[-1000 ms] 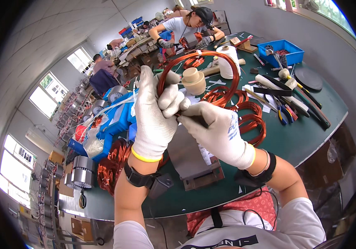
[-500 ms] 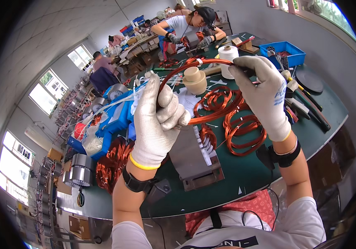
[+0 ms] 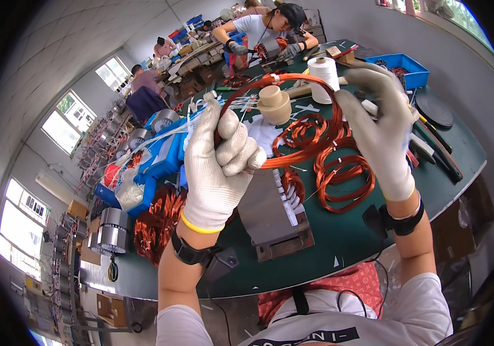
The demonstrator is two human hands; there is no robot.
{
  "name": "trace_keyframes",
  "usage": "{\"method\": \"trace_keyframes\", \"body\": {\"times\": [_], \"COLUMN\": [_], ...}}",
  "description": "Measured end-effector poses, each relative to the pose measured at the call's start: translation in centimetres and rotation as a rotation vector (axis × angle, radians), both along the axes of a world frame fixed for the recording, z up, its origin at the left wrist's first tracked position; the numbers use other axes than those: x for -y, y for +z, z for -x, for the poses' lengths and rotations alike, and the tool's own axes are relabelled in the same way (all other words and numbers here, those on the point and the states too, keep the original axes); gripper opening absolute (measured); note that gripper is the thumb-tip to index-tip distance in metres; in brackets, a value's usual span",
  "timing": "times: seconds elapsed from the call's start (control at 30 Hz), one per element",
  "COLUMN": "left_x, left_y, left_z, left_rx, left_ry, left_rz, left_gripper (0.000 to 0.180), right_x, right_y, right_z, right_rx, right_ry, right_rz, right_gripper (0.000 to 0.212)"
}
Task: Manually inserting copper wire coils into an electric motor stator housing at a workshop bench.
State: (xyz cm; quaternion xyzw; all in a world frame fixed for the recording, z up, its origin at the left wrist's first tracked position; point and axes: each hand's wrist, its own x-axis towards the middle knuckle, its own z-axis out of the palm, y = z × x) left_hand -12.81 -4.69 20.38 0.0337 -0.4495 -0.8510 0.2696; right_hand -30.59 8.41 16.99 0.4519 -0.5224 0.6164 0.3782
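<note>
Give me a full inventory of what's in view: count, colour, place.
held coil: one, copper, in left hand
table coils: several, copper, right of metal block
wire heap: one, copper, left of left forearm
metal block: one, grey, table's near side
spool: one, white, behind held coil
stepped cylinder: one, beige, left of spool
bins: at least two, blue, left and back right
hand tools: several, mixed colours, right
disc: one, black, right
motor parts: several, silver, left
table: one, green, centre
co-workers: at least three, background
left hand: one, white-gloved, gripping held coil
right hand: one, white-gloved, by coil's right side
</note>
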Motion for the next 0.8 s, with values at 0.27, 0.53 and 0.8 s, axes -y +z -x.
{"method": "trace_keyframes", "body": {"times": [0.27,0.53,0.8], "left_x": [0.7,0.8,0.9], "left_y": [0.8,0.4,0.0], "left_z": [0.8,0.5,-0.4], "left_rx": [-0.148,-0.183,-0.103], "left_ry": [-0.058,-0.122,-0.051], "left_rz": [0.047,-0.024,0.017], "left_gripper": [0.043,0.044,0.047], "right_x": [1.7,2.8,1.5], "right_y": [-4.5,-4.2,-3.9], "right_z": [-4.9,-5.9,-7.3], "right_rx": [0.047,0.271,-0.065], "right_ry": [0.51,0.747,0.252], "right_rz": [-0.527,-0.557,-0.341], "right_gripper": [0.021,0.023,0.016]}}
